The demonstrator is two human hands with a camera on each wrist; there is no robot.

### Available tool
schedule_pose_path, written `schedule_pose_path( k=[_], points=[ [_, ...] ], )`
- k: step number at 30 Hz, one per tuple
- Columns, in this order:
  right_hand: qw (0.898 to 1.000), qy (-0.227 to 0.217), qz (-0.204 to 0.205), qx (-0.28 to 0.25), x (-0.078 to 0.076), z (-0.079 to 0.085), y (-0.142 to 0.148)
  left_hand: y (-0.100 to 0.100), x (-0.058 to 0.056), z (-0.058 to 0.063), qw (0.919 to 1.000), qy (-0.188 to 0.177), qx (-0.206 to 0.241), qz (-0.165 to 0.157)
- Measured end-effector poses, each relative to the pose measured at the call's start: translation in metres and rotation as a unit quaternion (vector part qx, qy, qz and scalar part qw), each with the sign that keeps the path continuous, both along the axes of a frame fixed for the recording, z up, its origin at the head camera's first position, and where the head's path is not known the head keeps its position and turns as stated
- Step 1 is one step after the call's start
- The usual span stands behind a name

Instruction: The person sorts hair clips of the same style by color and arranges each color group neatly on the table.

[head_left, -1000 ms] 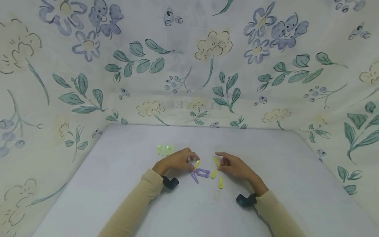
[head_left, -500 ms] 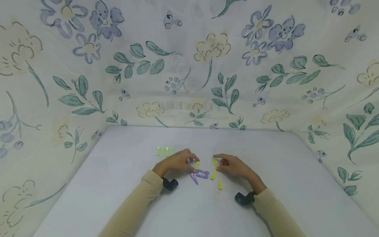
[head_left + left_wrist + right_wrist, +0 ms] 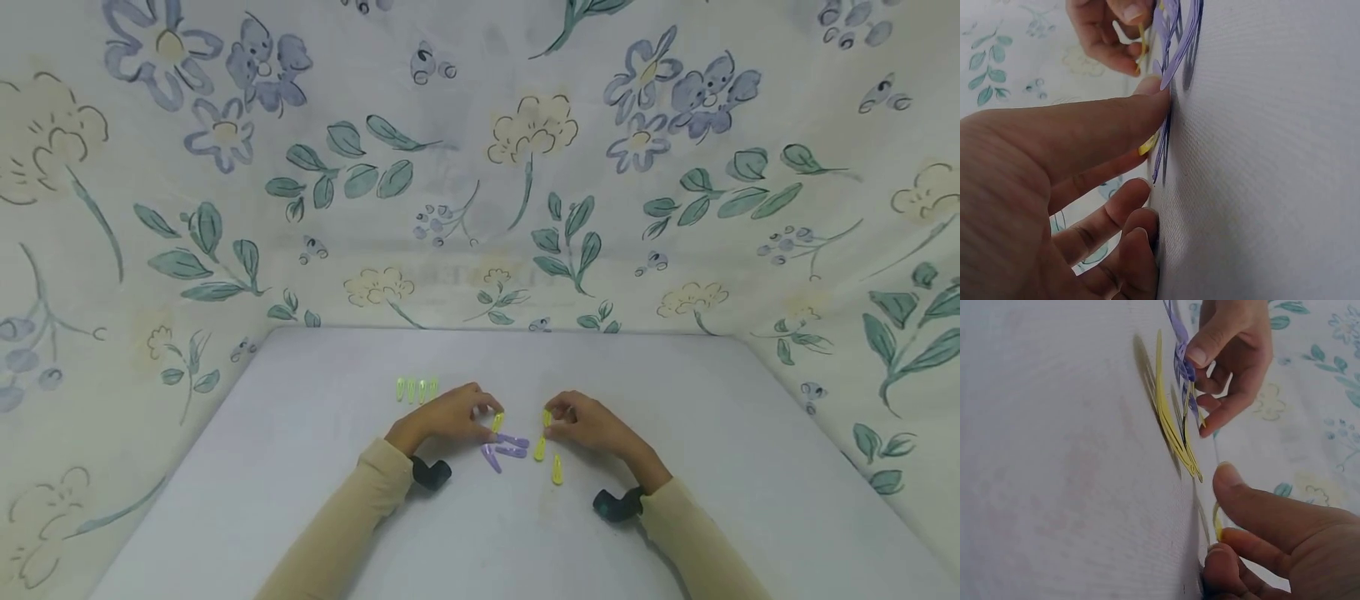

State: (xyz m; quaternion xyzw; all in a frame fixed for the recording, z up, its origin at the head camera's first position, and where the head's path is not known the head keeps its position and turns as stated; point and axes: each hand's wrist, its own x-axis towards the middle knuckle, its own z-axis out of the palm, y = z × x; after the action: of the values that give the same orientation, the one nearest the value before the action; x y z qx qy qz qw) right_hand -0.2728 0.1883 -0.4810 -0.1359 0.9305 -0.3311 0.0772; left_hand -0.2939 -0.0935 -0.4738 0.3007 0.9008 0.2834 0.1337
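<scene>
My left hand pinches a yellow snap hair clip between thumb and index finger, above a small group of purple hair clips. In the left wrist view the thumb hides most of that yellow clip. My right hand grips another yellow hair clip by its ends, thumb below and index finger above; it shows edge-on as a yellow clip in the right wrist view. Two more yellow hair clips lie near the right hand, one a lower clip, the other an upper clip.
Several light green hair clips stand in a neat row on the white table, behind the left hand. A floral cloth hangs behind the table and along its sides. Each wrist carries a dark camera.
My right index finger has bent down from its stretched pose onto the far end of the yellow clip, which now points more straight away. The left hand has kept its pinch.
</scene>
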Motion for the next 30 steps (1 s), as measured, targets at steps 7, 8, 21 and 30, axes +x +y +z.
schedule_pose_path(
  k=[7, 8, 21, 30],
  points=[
    [0.998, -0.021, -0.046, -0.034, -0.003, 0.001, -0.005, -0.002, -0.006, 0.0, 0.9999, 0.007, 0.009, -0.006],
    [0.998, -0.025, -0.051, -0.042, -0.004, 0.002, -0.005, -0.003, -0.008, 0.0, 0.9999, 0.009, 0.012, -0.006],
    [0.993, -0.028, -0.059, -0.098, -0.011, -0.001, -0.002, -0.012, -0.019, 0.003, 0.999, -0.017, 0.029, 0.029],
    [0.992, -0.036, -0.052, -0.109, -0.017, -0.003, 0.003, -0.039, -0.012, 0.014, 0.9977, 0.007, 0.05, 0.046]
  ],
)
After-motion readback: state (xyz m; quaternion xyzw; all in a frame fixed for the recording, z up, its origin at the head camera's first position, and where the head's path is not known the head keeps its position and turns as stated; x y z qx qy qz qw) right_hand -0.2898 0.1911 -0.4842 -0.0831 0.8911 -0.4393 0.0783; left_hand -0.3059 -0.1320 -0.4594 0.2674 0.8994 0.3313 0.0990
